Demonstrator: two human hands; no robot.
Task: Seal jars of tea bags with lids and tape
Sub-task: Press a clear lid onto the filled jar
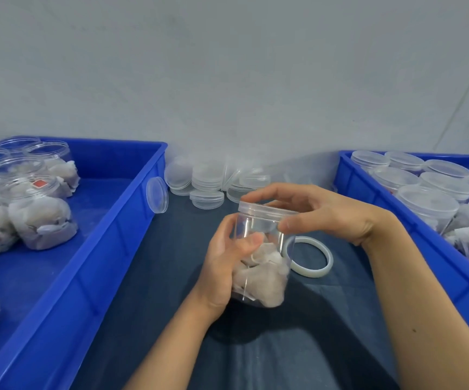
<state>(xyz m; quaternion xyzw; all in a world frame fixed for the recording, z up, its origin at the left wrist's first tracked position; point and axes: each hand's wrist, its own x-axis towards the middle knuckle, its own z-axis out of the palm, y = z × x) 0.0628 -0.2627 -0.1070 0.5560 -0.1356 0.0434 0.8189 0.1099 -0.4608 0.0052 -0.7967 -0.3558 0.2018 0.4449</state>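
A clear plastic jar (264, 274) holding white tea bags stands upright at the table's middle. My left hand (227, 266) grips its left side, thumb across the front. A clear lid (265, 211) sits on top of the jar. My right hand (320, 212) holds that lid by its rim, fingers over the far edge and thumb on the near right edge. A roll of clear tape (310, 257) lies flat on the dark cloth just right of the jar, partly behind it.
A blue bin (120, 220) at the left holds several lidless jars of tea bags (41, 220). Another blue bin (424, 243) at the right holds several lidded jars (427, 204). Loose clear lids (208, 181) are piled by the wall; one lid (157, 198) leans on the left bin.
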